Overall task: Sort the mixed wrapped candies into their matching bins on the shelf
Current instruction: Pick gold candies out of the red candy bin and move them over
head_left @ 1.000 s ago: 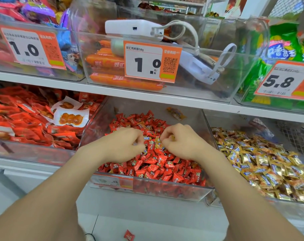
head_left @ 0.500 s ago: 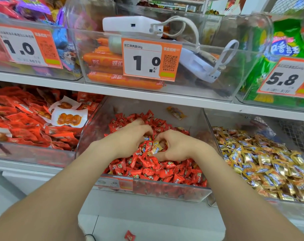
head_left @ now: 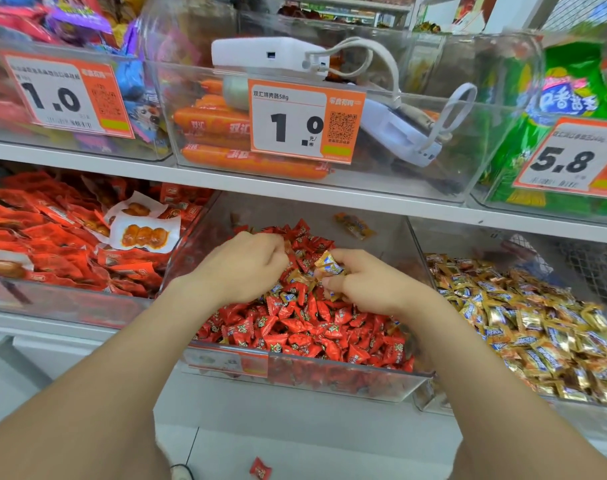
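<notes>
My right grip (head_left: 361, 285) pinches a stray gold candy (head_left: 330, 265), held clear of the red candies (head_left: 312, 337) since it belongs in the gold bin (head_left: 428, 400) at three o'clock. My left grip (head_left: 246, 268) curls into the pile; I cannot tell whether it holds anything.

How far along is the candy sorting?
Mostly done: the red bin looks mainly red. In hand: the right hand pinches a gold candy; the left hand rests in the pile. Left: stray gold candies among the red, and one red candy on the floor.
</notes>
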The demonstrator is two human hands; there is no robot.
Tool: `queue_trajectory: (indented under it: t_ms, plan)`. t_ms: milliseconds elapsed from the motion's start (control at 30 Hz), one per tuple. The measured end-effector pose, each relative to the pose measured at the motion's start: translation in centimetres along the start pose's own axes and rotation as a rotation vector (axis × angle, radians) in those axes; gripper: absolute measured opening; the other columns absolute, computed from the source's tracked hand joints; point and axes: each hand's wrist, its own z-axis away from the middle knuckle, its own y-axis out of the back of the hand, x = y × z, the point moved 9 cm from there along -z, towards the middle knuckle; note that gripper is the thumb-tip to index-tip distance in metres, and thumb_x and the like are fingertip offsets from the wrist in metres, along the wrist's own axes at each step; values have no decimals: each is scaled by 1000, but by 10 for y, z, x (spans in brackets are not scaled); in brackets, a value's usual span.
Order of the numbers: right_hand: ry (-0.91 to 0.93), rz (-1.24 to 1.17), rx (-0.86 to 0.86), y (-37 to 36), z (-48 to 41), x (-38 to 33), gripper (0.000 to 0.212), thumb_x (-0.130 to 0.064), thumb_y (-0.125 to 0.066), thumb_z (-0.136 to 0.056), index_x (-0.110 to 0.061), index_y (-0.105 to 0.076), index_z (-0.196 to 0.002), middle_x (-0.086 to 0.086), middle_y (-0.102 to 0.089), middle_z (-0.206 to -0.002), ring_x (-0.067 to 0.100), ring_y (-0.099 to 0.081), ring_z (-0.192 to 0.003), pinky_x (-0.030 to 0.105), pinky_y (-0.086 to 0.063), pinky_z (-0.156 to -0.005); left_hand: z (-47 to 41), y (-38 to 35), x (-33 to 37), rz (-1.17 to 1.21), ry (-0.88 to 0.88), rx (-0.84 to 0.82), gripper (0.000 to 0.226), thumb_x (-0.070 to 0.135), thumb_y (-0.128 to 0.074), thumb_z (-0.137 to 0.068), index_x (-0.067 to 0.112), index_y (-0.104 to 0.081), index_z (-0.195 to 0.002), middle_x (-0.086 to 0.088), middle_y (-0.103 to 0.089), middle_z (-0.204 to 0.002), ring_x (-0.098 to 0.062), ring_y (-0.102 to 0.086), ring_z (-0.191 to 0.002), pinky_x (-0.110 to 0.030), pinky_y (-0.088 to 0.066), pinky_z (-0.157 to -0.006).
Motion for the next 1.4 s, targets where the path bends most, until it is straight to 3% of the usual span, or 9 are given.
queue_trajectory:
  t_ms: [167,233,367,533,667,867,967,1100,1400]
  plan:
    - [-93,-468,-32,-3,2,-1,27,-2,-48,-95,-14,-66,-112,6,-70,-83,16,-44,-60,22,-29,-42,5,7,-11,4,11,49,35,49,-55,-103,25,-58,-77,9,-57,-52,-12,-56,-53,-37,-53,-61]
    - [-120,-735,-81,-9,4,-4,34,0,-41,-86,-10,-62,-111,11,-64,-84,17,-43,-60,23,-24,-41,6,-2,-10,35,-27,-37,9,32,-59,-103,32,-66,-97,10,-66,-67,-8,-63,-63,-38,-57,-69]
    - [-170,-995,-183,-21,6,-12,37,-12,-40,-72,-10,-58,-104,11,-56,-84,19,-41,-60,22,-20,-42,9,-29,-14,-113,-65,-266,32,37,-66,-102,31,-66,-133,5,-51,-114,-15,-56,-103,-39,-49,-98]
    - [-239,-830,-130,-28,1,-11,40,-50,-45,-101,-17,-56,-82,4,-49,-69,18,-43,-55,19,-18,-39,12,-31,-16,-140,-36,-302,20,41,-69,-99,29,-67,-115,6,-44,-112,-17,-54,-103,-38,-49,-94]
    - [-191,-488,81,-16,-8,-4,34,-37,-52,-109,-13,-64,-88,-1,-61,-66,14,-50,-53,22,-29,-39,15,-16,-10,-24,-25,-206,13,29,-55,-100,26,-49,-88,4,-53,-96,-16,-53,-85,-34,-46,-74]
    - [-44,-161,200,-4,-16,-15,25,-23,-58,-105,-20,-82,-98,-9,-68,-71,2,-52,-53,19,-41,-49,20,4,-19,103,46,-128,12,26,-55,-99,23,-44,-96,-4,-61,-71,-19,-46,-55,-36,-38,-53]
    - [-36,209,260,-4,-25,-13,23,-42,-70,-94,-23,-82,-88,-9,-66,-68,8,-54,-57,28,-52,-65,25,7,-18,75,25,-113,15,19,-48,-102,29,-49,-113,1,-68,-76,-19,-63,-63,-42,-54,-62]
    - [-34,418,233,-15,-33,-13,26,-56,-75,-90,-31,-79,-93,1,-73,-120,25,-68,-109,42,-57,-94,35,-2,-19,-54,55,-216,12,39,-52,-107,29,-58,-104,7,-60,-79,-13,-57,-68,-41,-54,-72]
    - [-25,375,150,-13,-28,-24,49,-41,-48,-108,-1,-56,-81,13,-61,-72,28,-59,-69,41,-42,-63,35,-35,-21,-147,75,-498,53,38,-62,-104,27,-40,-151,-1,-45,-139,-25,-51,-125,-37,-43,-102]
